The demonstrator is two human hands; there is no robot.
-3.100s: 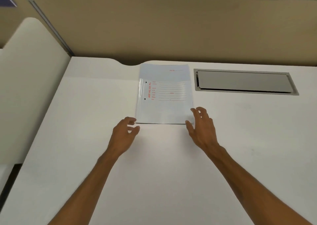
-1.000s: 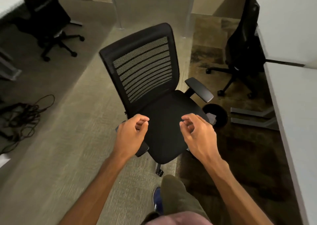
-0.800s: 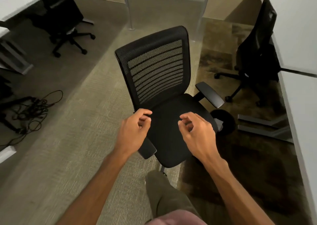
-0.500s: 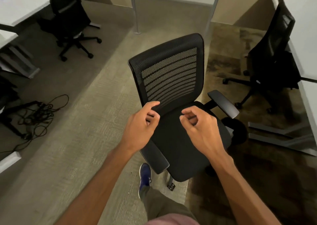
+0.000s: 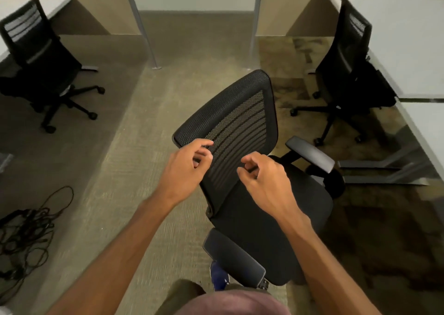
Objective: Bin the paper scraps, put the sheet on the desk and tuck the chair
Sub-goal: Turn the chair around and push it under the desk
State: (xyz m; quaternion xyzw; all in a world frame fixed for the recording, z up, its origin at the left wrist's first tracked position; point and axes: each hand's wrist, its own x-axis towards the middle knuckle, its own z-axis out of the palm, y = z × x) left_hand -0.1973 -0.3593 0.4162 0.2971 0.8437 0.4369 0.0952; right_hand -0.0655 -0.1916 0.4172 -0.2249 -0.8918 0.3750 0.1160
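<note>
A black office chair with a mesh backrest (image 5: 240, 122) stands on the carpet right in front of me, its seat (image 5: 276, 233) turned toward the white desk (image 5: 425, 127) on the right. My left hand (image 5: 185, 170) hovers at the backrest's left top corner, fingers loosely curled and holding nothing. My right hand (image 5: 264, 182) is level with the backrest's lower part, also loosely curled with nothing in it. Whether either hand touches the mesh I cannot tell. A round black bin (image 5: 335, 182) stands behind the far armrest (image 5: 310, 153), mostly hidden. The sheet is out of view.
Two more black chairs stand nearby, one at the left (image 5: 40, 74) and one tucked at the right desk (image 5: 348, 62). A tangle of cables (image 5: 24, 230) lies on the floor at left. Metal posts (image 5: 141, 26) rise ahead. The desk's metal foot (image 5: 384, 170) runs beside the bin.
I turned away from the desk with the sheet to face the chair. Over the last second I stepped closer and both hands moved from over the seat up to the backrest.
</note>
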